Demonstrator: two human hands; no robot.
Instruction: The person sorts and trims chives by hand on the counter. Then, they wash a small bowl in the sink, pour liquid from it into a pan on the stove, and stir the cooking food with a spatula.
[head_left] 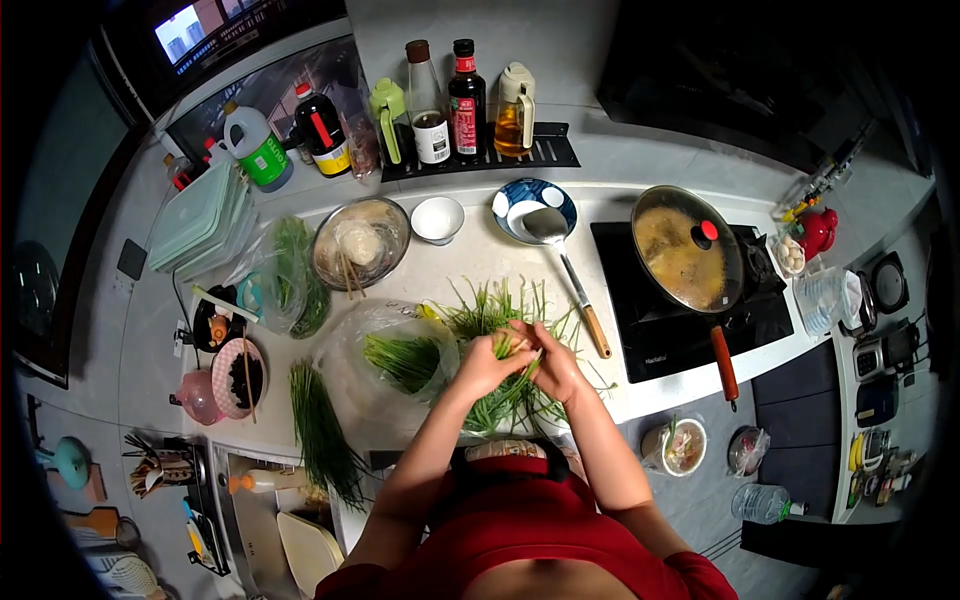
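Close together over a loose heap of green stalks [480,310] on the counter, my left hand [492,366] and my right hand [553,368] both have their fingers closed around some of the stalks. A clear plastic bag [345,345] with a green bunch [402,362] in its mouth lies just left of my left hand. Further left, a long bunch of thin green stalks [322,430] rests near the counter's front edge. To the right of my hands is a ladle [573,280], its head on a blue-rimmed bowl [515,190].
A lidded pan [685,248] stands on the black stove [640,345], its handle jutting past the front edge. Behind are a metal bowl [325,255], a white bowl [437,219] and bottles on a rack [545,160]. A sink [262,545] is at lower left, a bin [650,447] at lower right.
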